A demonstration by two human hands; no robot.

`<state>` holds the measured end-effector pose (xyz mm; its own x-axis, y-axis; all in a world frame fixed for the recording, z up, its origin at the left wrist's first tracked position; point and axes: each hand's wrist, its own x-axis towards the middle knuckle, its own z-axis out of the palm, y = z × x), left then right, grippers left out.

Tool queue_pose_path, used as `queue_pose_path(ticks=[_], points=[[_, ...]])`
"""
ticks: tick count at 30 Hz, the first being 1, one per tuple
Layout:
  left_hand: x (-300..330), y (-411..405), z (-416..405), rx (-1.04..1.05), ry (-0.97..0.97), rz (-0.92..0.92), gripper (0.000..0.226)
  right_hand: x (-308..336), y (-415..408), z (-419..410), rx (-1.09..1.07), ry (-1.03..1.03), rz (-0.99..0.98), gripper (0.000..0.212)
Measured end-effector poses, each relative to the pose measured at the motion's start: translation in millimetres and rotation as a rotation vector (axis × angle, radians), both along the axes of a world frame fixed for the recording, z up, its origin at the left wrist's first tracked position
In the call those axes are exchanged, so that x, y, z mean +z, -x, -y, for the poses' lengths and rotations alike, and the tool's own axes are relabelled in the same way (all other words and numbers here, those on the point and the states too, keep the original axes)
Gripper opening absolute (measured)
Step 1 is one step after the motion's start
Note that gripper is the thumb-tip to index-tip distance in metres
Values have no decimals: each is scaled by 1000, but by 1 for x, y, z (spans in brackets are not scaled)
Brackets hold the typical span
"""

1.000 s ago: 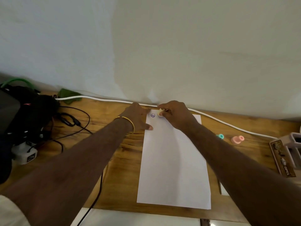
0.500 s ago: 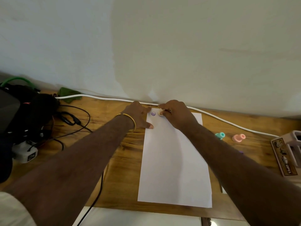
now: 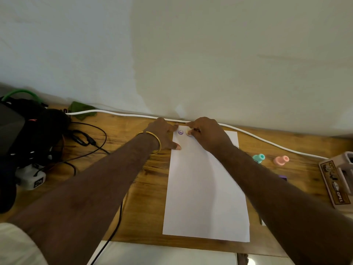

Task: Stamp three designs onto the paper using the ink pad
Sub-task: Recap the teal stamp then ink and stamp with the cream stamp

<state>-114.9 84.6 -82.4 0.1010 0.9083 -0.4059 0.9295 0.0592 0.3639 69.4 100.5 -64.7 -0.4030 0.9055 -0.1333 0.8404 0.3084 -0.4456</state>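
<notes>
A white sheet of paper (image 3: 204,188) lies lengthwise on the wooden table (image 3: 145,180). One round purple stamped design (image 3: 180,132) shows near its far left corner. My right hand (image 3: 207,133) pinches a small cream stamp (image 3: 189,131) and holds it down on the paper just right of that design. My left hand (image 3: 165,135), with a gold bangle at the wrist, rests with straight fingers on the paper's far left edge. A teal stamp (image 3: 259,158) and a pink stamp (image 3: 281,160) lie on the table to the right. A small purple object (image 3: 283,177), perhaps the ink pad, peeks out beside my right forearm.
A white cable (image 3: 114,112) runs along the wall. Black bags and dark cords (image 3: 86,140) crowd the left side, with a white charger (image 3: 31,178). A brown printed box (image 3: 334,182) sits at the right edge. A green cloth (image 3: 81,109) lies by the wall.
My hands have barely moved; the right hand keeps the cream stamp pressed beside the purple design. The camera view has shifted slightly.
</notes>
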Motion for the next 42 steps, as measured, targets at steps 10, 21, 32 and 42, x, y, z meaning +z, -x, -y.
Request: queue_pose_path(ticks=[10,21,32,42], points=[[6,-1,1,-9,2,19,89,-10,4,-2,21,-39,62,27],[10,-3,-1,-8,17,16,90,-6,9,-11,76,-46,160,25],[19,-9,-1,-49,32,-49,88,-8,11,-14,75,-32,163,26],[25,-12,-2,-59,33,-71,85,-14,10,-16,85,-64,152,21]])
